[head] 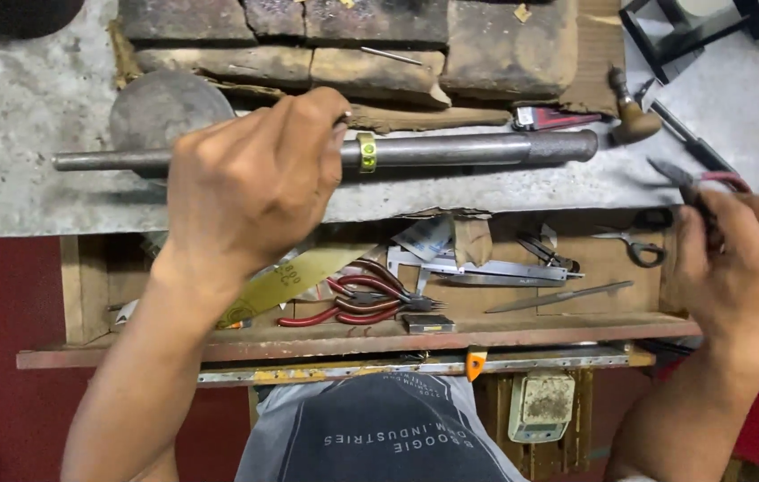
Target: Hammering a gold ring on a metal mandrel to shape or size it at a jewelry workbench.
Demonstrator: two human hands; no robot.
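**Hands, rod and pliers at a cluttered counter**

Rod [451, 149]: long, grey metal, lying crosswise on the grey counter [22, 116], thicker toward the right end. A yellow-green ring [367, 152] sits around it near the middle.

Left hand [250, 183]: laid over the rod just left of the ring, fingers curled down on the shaft, clenched about it.

Right hand [736, 263]: at the right edge of the counter, closed around red-handled pliers [696, 183], whose dark tips point up and to the left.

Bricks [352, 40]: worn blocks in a row behind the rod.

Round grey disc [161, 107]: on the counter behind the rod, partly hidden by the left hand.

Wooden-handled tool [631, 112]: near the rod's right end, beside a red-and-black item [558, 118].

Drawer [352, 339]: open below the counter edge, holding two more pairs of red-handled pliers [366, 303], a steel calliper [486, 268], scissors [634, 245], a flat file [562, 296] and a yellowish ruler [294, 277].

Scale [542, 406]: small and pale, below the drawer.
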